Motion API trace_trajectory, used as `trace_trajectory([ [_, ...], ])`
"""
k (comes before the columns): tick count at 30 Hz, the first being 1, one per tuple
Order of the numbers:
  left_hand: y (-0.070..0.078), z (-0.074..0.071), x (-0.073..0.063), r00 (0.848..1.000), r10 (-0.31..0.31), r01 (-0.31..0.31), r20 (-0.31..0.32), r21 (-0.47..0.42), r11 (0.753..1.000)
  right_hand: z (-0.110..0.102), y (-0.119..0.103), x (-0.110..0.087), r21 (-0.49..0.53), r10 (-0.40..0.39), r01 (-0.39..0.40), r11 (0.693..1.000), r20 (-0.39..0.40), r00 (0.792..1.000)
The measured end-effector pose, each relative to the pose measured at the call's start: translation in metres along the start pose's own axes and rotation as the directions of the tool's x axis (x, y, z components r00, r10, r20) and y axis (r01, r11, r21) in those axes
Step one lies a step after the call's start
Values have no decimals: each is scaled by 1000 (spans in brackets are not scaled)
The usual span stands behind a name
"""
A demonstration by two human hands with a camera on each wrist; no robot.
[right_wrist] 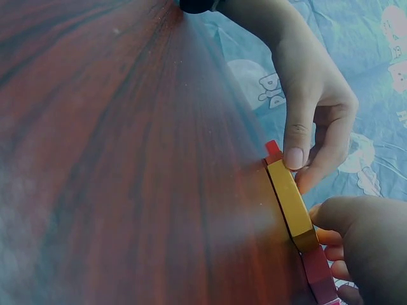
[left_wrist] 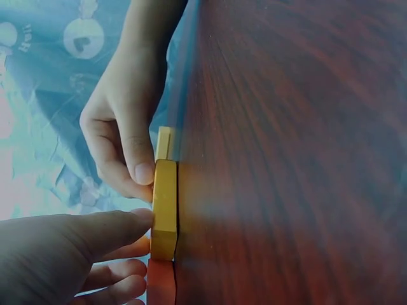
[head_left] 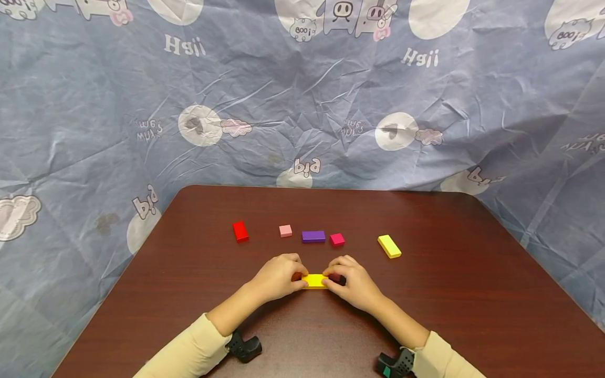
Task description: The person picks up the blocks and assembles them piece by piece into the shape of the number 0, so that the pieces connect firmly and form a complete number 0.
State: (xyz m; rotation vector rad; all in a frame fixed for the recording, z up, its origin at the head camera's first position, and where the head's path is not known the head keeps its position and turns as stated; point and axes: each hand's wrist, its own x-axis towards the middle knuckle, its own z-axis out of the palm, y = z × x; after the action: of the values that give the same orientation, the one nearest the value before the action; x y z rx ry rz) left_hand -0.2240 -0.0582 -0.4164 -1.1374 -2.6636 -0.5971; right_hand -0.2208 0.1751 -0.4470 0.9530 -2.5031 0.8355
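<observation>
A yellow block (head_left: 314,281) lies lengthwise on the table between both hands. My left hand (head_left: 280,275) pinches its left end between thumb and forefinger, and my right hand (head_left: 355,282) pinches its right end the same way. An orange-red block (left_wrist: 161,281) adjoins the left end, seen under the left fingers in the left wrist view. At the other end, the right wrist view shows a dark red block (right_wrist: 317,273) beside the right fingers. Both end blocks are partly covered by the hands in the head view.
Behind the hands, a red block (head_left: 240,231), a small pink block (head_left: 285,231), a purple block (head_left: 313,237), a small crimson block (head_left: 337,240) and a pale yellow block (head_left: 389,246) lie spread across the brown table (head_left: 212,262). A printed blue cloth (head_left: 293,105) hangs behind it.
</observation>
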Motion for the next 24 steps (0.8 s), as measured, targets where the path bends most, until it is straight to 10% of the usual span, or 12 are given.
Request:
trace_trajectory([
  [10, -1, 1, 0, 1000, -3, 3, 2, -13, 1000, -22, 10, 7, -2, 90, -90, 996, 19, 996],
  [24, -2, 1, 0, 1000, -5, 5, 12, -12, 1000, -103, 106, 7, -165, 246, -214, 963, 204, 948],
])
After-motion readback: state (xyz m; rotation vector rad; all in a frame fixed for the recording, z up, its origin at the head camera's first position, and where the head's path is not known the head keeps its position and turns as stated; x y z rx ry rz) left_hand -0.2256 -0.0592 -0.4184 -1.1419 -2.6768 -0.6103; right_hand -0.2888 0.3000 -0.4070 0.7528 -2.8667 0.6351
